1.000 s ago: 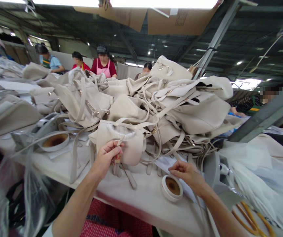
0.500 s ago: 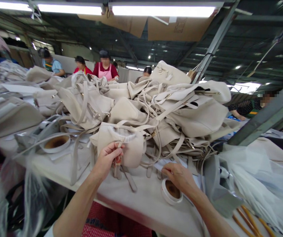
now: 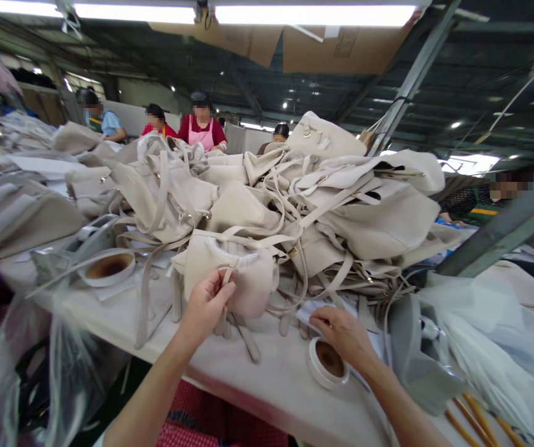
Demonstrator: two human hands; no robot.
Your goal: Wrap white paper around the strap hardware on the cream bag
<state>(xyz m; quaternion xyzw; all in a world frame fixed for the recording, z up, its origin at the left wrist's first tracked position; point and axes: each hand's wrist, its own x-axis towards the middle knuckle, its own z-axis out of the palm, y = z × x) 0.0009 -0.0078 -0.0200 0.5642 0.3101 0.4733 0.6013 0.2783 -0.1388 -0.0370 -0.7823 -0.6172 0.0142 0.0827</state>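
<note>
My left hand (image 3: 210, 299) is closed in a pinch on a narrow beige strap (image 3: 228, 277), in front of a beige bag (image 3: 254, 279) that lies at the near side of the pile. Loose strap ends (image 3: 247, 340) lie on the table below this hand. My right hand (image 3: 339, 330) is curled with thumb and fingertips together, over the back edge of a small white tub (image 3: 316, 371) with a brown inside. Whatever its fingertips may hold is too small to make out. White paper (image 3: 307, 308) lies just behind them.
A large heap of beige bags (image 3: 379, 217) fills the table's middle. A second white tub (image 3: 130, 271) stands at left, a grey holder (image 3: 407, 347) with clear plastic (image 3: 490, 347) at right. Orange-handled tools (image 3: 474, 419) lie near right. A slanted metal post (image 3: 504, 217) rises there; several people work beyond.
The view has shifted slightly. My left hand has turned a little, and the reddish patch under its fingers is now hidden. Another person's hand has appeared at the left edge.
</note>
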